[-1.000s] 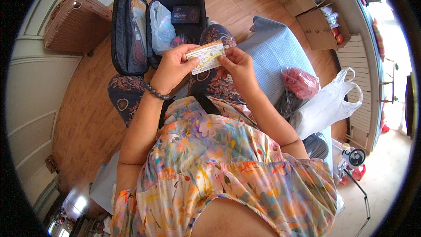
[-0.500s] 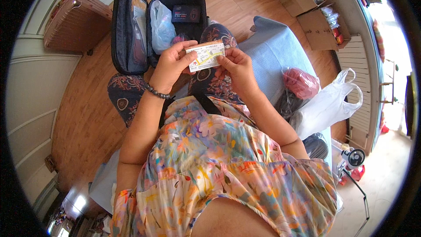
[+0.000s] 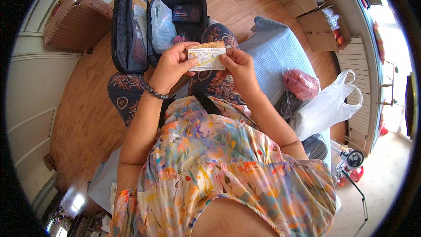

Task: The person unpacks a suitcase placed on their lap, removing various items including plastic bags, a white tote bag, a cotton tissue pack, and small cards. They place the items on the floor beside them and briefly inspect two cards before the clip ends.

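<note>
Between my two hands, above my lap, is a small white card printed with a yellow-lined map. Behind it, a tan card shows along its upper edge. My left hand pinches the cards' left end, thumb on the front face; a dark bead bracelet circles that wrist. At the right end, my right hand grips them with its thumb on the front. Just beyond my hands stands an open black suitcase, holding a pale blue plastic bag and a dark box.
A rose-gold suitcase stands by the cabinets at left. On the blue-covered bed to my right lie a red bundle in clear plastic and a white plastic bag. Open cardboard boxes sit at far right.
The white card has been levelled and slid slightly down, so more of the tan card shows behind it. Both hands keep their hold in nearly the same place.
</note>
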### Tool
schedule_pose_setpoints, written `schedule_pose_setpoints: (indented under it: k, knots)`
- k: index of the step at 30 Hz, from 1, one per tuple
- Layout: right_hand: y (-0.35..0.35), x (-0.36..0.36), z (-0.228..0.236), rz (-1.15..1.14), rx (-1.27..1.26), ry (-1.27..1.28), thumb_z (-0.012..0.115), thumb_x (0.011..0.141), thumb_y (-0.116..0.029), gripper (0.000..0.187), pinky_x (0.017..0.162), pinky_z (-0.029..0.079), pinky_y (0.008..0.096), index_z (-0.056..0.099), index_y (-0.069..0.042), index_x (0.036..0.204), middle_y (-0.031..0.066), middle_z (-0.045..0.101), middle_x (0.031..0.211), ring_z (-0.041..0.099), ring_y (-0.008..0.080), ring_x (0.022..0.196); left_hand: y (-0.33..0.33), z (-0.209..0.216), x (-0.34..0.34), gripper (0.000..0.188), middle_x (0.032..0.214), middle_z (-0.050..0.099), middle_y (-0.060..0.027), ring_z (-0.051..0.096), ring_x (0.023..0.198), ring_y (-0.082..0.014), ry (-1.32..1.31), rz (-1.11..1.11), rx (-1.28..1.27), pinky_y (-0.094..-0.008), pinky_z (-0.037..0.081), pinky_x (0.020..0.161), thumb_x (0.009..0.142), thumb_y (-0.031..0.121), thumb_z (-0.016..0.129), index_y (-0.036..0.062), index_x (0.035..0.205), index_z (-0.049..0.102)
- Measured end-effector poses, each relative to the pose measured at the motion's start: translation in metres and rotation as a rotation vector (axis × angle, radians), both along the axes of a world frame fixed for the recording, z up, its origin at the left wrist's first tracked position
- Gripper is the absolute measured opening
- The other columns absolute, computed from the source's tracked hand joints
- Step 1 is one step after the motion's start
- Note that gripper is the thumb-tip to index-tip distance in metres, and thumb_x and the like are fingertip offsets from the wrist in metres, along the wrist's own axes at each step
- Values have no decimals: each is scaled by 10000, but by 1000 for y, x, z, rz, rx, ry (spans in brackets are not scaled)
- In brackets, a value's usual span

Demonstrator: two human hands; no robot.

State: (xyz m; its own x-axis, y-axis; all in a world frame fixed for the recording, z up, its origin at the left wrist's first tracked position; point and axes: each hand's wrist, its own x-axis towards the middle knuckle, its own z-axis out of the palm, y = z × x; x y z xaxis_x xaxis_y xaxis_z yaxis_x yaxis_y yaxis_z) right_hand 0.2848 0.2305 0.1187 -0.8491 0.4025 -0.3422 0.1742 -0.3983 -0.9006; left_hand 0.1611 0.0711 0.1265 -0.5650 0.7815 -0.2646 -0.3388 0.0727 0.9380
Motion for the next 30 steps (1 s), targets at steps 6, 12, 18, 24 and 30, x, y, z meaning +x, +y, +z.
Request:
schedule_pose_setpoints:
  k: [6,12,18,24,30]
  knots:
    - [-1,-1,-2,-24,87,-42,565,889,-122,160,418,465,230,572,34,855,80,612,690,575,120,487,0,-1,2,350,893,627,-42,605,743,-70,58,22,-75,-180,497,579,833,3,584,9,1169,484]
    - [-1,0,-4,5,113,-29,560,898,-144,183,398,451,225,567,27,835,78,600,654,565,118,459,-4,-11,-3,298,943,620,-49,602,809,-84,63,-24,-34,-203,511,657,851,27,558,0,1135,473]
    - [-1,-1,-7,8,117,-20,555,904,-155,186,399,447,222,565,22,849,91,619,679,567,114,465,-2,-8,1,233,928,626,-47,600,798,-78,-23,44,-25,-203,506,659,873,47,549,-7,1092,493]
    - [-9,3,1,115,354,19,612,858,-148,180,442,450,256,545,19,868,86,614,690,594,143,535,4,-7,7,144,748,656,-85,619,654,-103,507,170,-167,-252,498,563,838,30,574,-23,971,553]
    - [-26,3,14,179,1186,173,649,784,-70,163,515,450,370,519,-3,854,170,560,683,591,298,593,4,-12,5,131,737,661,-103,622,645,-106,747,209,-266,-266,489,553,828,25,587,-23,947,561]
